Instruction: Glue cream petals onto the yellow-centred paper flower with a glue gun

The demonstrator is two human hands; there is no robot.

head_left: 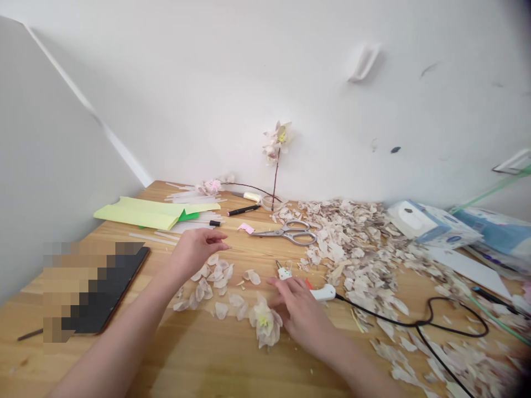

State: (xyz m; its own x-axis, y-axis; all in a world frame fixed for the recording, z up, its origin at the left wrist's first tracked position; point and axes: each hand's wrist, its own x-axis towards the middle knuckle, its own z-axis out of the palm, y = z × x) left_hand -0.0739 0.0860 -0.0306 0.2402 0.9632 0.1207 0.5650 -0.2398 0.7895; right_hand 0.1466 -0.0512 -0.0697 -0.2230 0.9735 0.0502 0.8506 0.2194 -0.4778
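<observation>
Just right of the sheer petal flower (264, 321), the right hand (301, 312) lies with fingers spread open across a white hot glue gun (323, 293) (its black cord (385, 315) trails away rightward), visibly gripping nothing. Left of the flower, the left hand (194, 253) hovers open and empty above loose petals (211, 287).

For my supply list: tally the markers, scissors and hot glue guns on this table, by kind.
Markers: 2
Scissors: 1
Hot glue gun: 1
Total: 4
</observation>
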